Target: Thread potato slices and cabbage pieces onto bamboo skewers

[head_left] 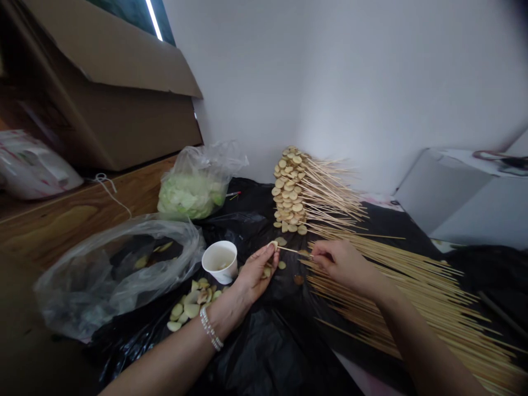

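My left hand [256, 269], with a beaded bracelet at the wrist, pinches a pale slice [274, 244] that looks like potato. More slices [267, 271] rest against its fingers. A thin bamboo skewer [289, 250] reaches from that slice towards my right hand [340, 261], whose fingers are closed around its other end. Beyond both hands lies a stack of threaded slices [290, 190], their sticks pointing right. Under and beside my right forearm, many bare skewers [412, 286] lie spread out. Loose slices [192, 309] form a small pile left of my left wrist.
A white cup [220, 263] stands beside my left hand. Further left is an open clear plastic bag [119, 275] with a few slices inside. Behind it sits a tied bag of pale green pieces [190, 192]. A cardboard box [136, 121] and a white wall [330, 82] bound the back.
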A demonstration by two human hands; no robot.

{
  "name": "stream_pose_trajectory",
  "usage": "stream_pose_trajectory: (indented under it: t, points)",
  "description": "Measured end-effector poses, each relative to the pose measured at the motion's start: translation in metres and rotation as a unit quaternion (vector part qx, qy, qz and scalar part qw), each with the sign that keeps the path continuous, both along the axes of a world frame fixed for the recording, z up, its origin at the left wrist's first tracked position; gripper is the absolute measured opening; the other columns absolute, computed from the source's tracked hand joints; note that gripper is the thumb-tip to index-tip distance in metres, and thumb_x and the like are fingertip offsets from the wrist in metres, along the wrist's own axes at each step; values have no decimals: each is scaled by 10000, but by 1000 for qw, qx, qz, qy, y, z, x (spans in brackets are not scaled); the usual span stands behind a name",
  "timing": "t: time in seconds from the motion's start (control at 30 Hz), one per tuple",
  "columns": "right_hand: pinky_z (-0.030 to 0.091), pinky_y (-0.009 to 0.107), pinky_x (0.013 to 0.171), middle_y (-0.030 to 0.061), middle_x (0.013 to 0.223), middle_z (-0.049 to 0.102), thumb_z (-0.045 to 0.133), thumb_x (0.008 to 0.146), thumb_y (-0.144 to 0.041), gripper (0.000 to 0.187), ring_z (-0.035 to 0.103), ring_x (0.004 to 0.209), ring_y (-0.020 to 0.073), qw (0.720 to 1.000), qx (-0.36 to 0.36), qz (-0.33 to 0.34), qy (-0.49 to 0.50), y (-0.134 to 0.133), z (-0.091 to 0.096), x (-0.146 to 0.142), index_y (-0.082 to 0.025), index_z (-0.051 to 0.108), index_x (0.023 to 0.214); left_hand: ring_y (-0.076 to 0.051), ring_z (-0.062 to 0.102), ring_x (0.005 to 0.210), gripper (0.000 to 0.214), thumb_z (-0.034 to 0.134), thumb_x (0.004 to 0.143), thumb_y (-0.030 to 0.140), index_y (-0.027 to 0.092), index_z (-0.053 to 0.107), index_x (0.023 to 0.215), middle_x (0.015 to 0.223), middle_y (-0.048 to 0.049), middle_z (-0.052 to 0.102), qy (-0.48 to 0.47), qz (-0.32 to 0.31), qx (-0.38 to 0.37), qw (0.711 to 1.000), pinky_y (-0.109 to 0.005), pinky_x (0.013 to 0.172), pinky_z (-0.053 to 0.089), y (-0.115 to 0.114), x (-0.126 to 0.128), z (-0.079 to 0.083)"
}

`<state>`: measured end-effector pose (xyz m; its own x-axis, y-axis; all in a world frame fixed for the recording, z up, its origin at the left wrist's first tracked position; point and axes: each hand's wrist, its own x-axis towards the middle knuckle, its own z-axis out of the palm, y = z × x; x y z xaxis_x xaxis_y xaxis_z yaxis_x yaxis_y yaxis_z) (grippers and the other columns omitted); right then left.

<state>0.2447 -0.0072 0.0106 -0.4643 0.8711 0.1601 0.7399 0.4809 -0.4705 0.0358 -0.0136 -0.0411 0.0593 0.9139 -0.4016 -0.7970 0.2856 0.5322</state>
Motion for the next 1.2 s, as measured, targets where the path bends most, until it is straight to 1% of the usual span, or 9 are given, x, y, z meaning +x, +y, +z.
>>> stream_pose_trajectory:
  t: [0.1, 0.17, 0.27, 0.4, 0.5, 0.67, 0.83, 1.07, 1.2]
  points:
    - [268, 235, 581, -4, 644, 594, 482, 839, -150, 172, 495, 602, 112, 998, 44, -27, -30, -3, -1, -5, -181, 571, 695, -75, 652, 677, 130, 588, 829, 19, 74, 702, 805, 812, -60, 693, 11, -1, 18, 1000, -136, 641, 554, 1, 2, -1]
    - [253, 244, 577, 11, 661, 603, 457, 866, -159, 189, 501, 609, 115, 996, 56, -40, -56, -5, -1, -8, -181, 562, 710, -70, 647, 667, 123, 599, 822, 18, 75, 705, 796, 801, -56, 692, 17, 0, 24, 1000, -135, 641, 552, 1, 2, -1]
    - [234, 257, 571, 33, 685, 623, 427, 895, -155, 214, 498, 600, 117, 992, 52, -39, -105, -10, 2, -12, -178, 569, 737, -64, 640, 651, 107, 619, 809, 21, 76, 705, 775, 777, -55, 689, 35, 5, 27, 999, -128, 629, 547, 1, 3, -1]
    - [216, 264, 562, 44, 683, 634, 436, 881, -117, 209, 499, 587, 115, 989, 29, -20, -142, -15, 7, -16, -169, 579, 738, -61, 632, 641, 88, 634, 806, 41, 76, 709, 777, 768, -52, 686, 45, -6, 42, 998, -127, 629, 546, 1, 3, -1]
    - [211, 269, 561, 53, 695, 640, 427, 895, -138, 213, 514, 603, 121, 989, 38, -30, -139, -16, 8, -20, -166, 581, 751, -59, 628, 629, 106, 618, 816, 39, 73, 710, 775, 757, -49, 681, 43, -9, 39, 998, -125, 617, 544, 1, 3, -1]
    - [206, 285, 567, 69, 741, 662, 414, 887, -122, 195, 545, 635, 138, 985, 68, -50, -152, -17, 2, -25, -166, 589, 815, -55, 617, 621, 120, 608, 825, 41, 79, 710, 776, 741, -46, 675, 47, -10, 44, 998, -121, 610, 539, 2, 2, 0]
    - [202, 291, 560, 66, 706, 657, 409, 873, -104, 204, 546, 608, 145, 982, 77, -40, -169, -19, -2, -27, -169, 587, 797, -55, 623, 629, 138, 588, 834, 32, 72, 707, 777, 756, -51, 677, 54, -13, 34, 998, -118, 620, 536, 2, 1, -1]
    - [233, 276, 572, 58, 712, 653, 415, 887, -133, 193, 559, 629, 151, 986, 95, -45, -131, -19, -2, -31, -176, 573, 784, -54, 608, 609, 62, 656, 795, 63, 98, 704, 774, 725, -38, 671, 59, -27, 53, 997, -116, 602, 528, 3, 0, -4]
    - [234, 275, 566, 64, 721, 659, 417, 894, -132, 202, 565, 642, 153, 988, 65, -54, -126, -21, -2, -35, -174, 583, 786, -57, 609, 606, 45, 667, 789, 76, 102, 703, 782, 727, -38, 673, 50, -30, 54, 997, -121, 597, 527, 2, -1, -5]
